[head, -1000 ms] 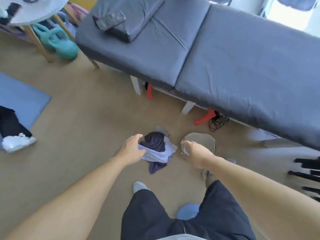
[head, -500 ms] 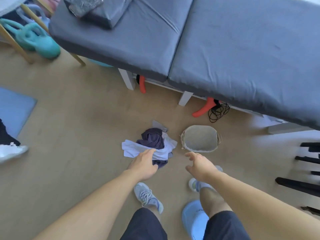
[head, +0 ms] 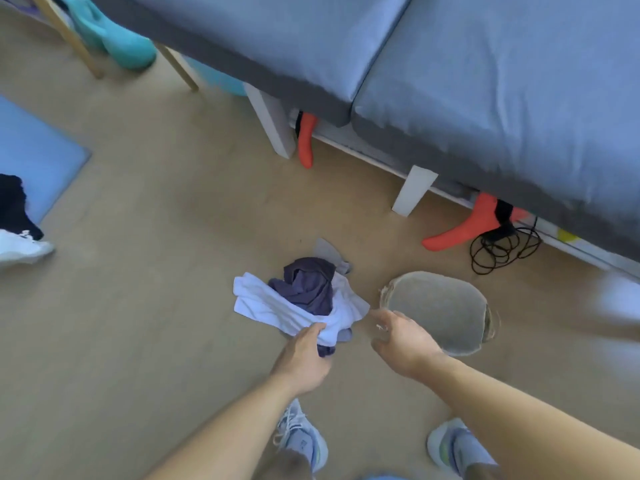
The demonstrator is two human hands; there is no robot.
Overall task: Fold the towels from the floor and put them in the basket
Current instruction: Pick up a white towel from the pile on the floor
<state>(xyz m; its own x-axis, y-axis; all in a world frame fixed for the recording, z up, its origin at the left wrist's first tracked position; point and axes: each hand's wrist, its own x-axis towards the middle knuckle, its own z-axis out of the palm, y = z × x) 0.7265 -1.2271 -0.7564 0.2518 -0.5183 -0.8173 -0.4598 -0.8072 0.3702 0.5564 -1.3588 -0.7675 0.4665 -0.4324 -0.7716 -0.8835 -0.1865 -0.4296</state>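
Note:
A small heap of towels lies on the tan floor: a pale lilac-white towel (head: 273,306) spread underneath, a dark purple towel (head: 308,285) crumpled on top, and a grey towel (head: 329,252) poking out behind. My left hand (head: 304,355) pinches the near edge of the white towel. My right hand (head: 401,337) hovers with relaxed, loosely curled fingers between the heap and the basket, holding nothing. The round grey woven basket (head: 481,337) stands on the floor just right of the heap.
A grey padded massage table (head: 485,81) on white legs (head: 414,190) spans the back. Two orange objects (head: 460,226) and a black cable (head: 502,247) lie beneath it. A blue mat (head: 31,157) and a white shoe (head: 20,245) lie left. My shoes (head: 301,441) stand below.
The view has closed in on the heap. My left hand went from lying on the heap to pinching the white towel's near edge. My right hand has moved nearer the basket rim.

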